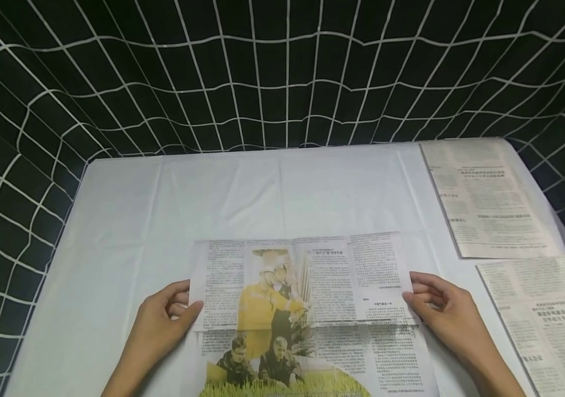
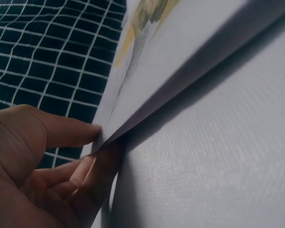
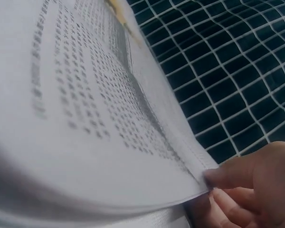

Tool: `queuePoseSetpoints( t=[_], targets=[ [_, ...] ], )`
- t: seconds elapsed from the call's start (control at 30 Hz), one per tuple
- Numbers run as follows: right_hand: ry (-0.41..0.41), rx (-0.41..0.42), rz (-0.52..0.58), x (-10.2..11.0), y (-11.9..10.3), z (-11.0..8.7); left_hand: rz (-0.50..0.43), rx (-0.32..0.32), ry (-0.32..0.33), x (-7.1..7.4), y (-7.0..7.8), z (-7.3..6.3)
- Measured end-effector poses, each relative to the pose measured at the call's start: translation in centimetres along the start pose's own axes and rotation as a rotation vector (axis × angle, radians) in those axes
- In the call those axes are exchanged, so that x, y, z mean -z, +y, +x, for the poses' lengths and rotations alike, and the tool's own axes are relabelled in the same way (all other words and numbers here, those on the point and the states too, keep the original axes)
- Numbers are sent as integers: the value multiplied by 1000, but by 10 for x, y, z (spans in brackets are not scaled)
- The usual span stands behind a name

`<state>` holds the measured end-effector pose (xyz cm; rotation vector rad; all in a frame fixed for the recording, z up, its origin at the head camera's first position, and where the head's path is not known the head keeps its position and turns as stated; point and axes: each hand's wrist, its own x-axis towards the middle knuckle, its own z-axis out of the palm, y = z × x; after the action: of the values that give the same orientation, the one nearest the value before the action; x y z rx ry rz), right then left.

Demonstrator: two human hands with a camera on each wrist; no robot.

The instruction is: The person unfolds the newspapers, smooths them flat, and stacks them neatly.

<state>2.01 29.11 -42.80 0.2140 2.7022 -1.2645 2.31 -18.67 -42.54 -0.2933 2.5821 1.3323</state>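
A newspaper sheet (image 1: 332, 298) with a colour photo of people and columns of print lies at the front middle, a crosswise crease running below the hands' level. My left hand (image 1: 163, 317) pinches its left edge, thumb on top and fingers beneath. On the opposite edge my right hand (image 1: 443, 309) pinches the paper the same way. In the left wrist view the left thumb (image 2: 71, 132) presses the sheet's margin, and the paper slopes up off the white cloth. The right wrist view shows the right thumb (image 3: 232, 172) at the paper's edge, with the sheet bowed upward.
A white cloth (image 1: 203, 193) covers the table. Two folded newspapers, one farther back (image 1: 491, 204) and one nearer (image 1: 550, 320), lie along the right side. Black fabric with a white grid (image 1: 272, 71) surrounds the back and sides.
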Motion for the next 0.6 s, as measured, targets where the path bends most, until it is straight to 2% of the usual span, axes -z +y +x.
queuePoseSetpoints(
  t=[0.1,0.3,0.6],
  targets=[
    [-17,2,46,1,1,1,-19,-24,-12,4,-1,-3],
    [-60,48,141,5,5,1,-174,-25,-79,10,-6,-5],
    [-85,117,149,6,9,-2,-213,-39,-118,11,-11,-5]
  ],
)
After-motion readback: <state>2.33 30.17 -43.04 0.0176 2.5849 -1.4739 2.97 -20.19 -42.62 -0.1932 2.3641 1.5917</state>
